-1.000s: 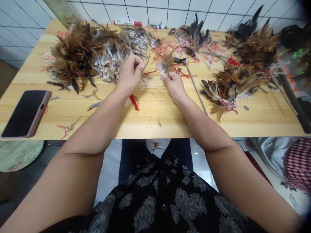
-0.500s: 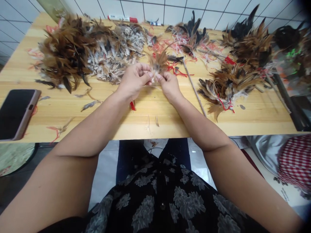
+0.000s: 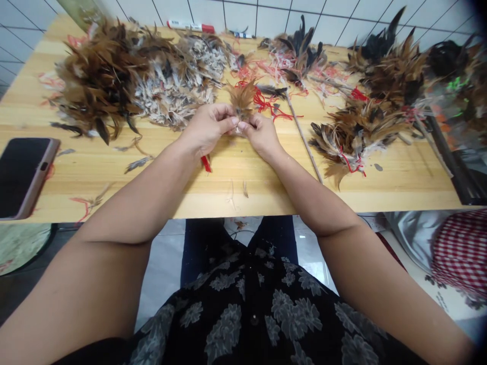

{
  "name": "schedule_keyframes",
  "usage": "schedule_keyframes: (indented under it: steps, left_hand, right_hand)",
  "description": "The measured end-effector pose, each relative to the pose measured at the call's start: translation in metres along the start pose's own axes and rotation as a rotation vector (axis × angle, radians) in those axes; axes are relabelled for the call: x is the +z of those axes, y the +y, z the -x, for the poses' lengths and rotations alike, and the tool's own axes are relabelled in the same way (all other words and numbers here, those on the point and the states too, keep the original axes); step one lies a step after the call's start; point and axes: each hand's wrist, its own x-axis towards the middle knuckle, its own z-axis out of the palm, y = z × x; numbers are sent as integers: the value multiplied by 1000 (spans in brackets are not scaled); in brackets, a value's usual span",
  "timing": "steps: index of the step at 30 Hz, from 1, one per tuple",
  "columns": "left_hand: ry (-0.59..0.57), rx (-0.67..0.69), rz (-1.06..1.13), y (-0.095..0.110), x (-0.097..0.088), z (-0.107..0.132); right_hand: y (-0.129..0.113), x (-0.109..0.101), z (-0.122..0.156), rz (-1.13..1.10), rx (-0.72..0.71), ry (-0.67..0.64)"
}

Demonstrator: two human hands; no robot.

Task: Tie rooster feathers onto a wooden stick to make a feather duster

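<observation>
Between my two hands is a small bunch of brown feathers [image 3: 242,99], fanned out upward, its pale quill ends pinched at the bottom. My left hand [image 3: 211,126] closes thumb and fingers on the base from the left. From the other side my right hand [image 3: 262,134] pinches the same base, the thumbs almost meeting. Just behind the bunch lie red strings [image 3: 268,104] and a dark feather. A red scrap [image 3: 206,163] shows on the table beneath my left wrist. Exactly how the quills sit between the fingertips is hidden.
A large feather pile [image 3: 102,76] lies at left, another feather heap [image 3: 353,132] at right. A thin stick [image 3: 302,134] slants beside my right hand. A phone [image 3: 26,175] rests near the front left edge. Markers [image 3: 190,26] lie along the tiled wall.
The feather bunch has turned to stand more upright and shifted slightly left. A grey feather that leaned out right no longer shows. Both hands keep pinching its base, the right one a little further left.
</observation>
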Motion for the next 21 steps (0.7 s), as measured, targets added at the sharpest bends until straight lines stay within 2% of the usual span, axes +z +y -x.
schedule_keyframes:
  steps: [6, 10, 15, 21]
  left_hand:
    - [-138, -117, 38, 17, -9, 5]
    - [-195, -147, 67, 26, -9, 8]
    - [-160, -157, 118, 23, -6, 6]
    - [-156, -112, 188, 16, -13, -1]
  right_hand:
    - [-22, -5, 11, -274, 59, -176]
    - [-30, -8, 12, -305, 72, -235]
    - [-31, -10, 13, -337, 65, -243]
    - [-41, -12, 17, -420, 68, -230]
